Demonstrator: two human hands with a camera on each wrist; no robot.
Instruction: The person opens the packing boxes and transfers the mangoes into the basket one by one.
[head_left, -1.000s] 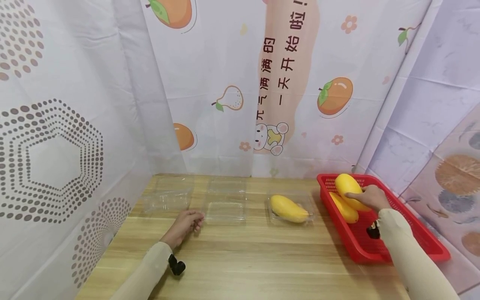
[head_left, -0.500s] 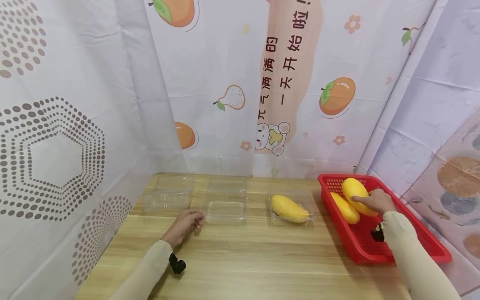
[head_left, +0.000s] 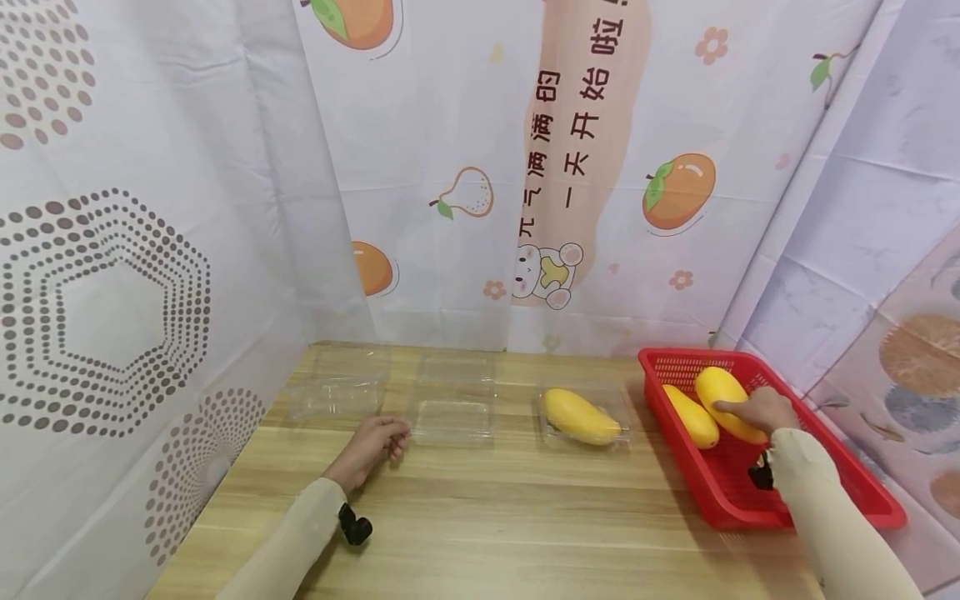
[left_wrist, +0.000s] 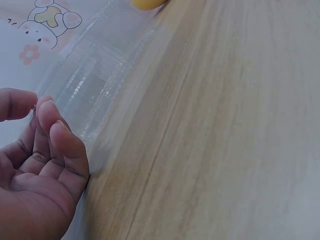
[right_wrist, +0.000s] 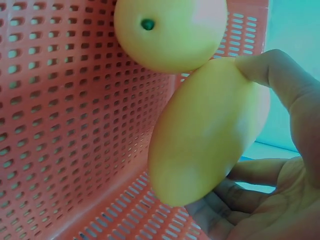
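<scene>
In the head view my right hand (head_left: 765,410) grips a yellow mango (head_left: 717,390) inside the red basket (head_left: 718,510). The right wrist view shows the thumb on one side of this mango (right_wrist: 210,130) and fingers on the other. A second mango (head_left: 690,419) lies in the basket beside it, against the left wall. My left hand (head_left: 372,450), its fingers curled, pinches the left edge of a clear plastic clamshell box (head_left: 453,423) with thumb and index finger. That box stands with its lid up and nothing inside. Another mango (head_left: 579,417) sits in a clear clamshell box (head_left: 551,437) to the right.
A further clear clamshell box (head_left: 335,398) stands at the far left of the wooden table (head_left: 495,517). Printed curtains (head_left: 442,267) enclose the back and both sides. The basket stands close to the right curtain.
My right hand has moved slightly right and towards me with the mango, which sits a little lower in the basket. My left hand has stayed at the middle box.
</scene>
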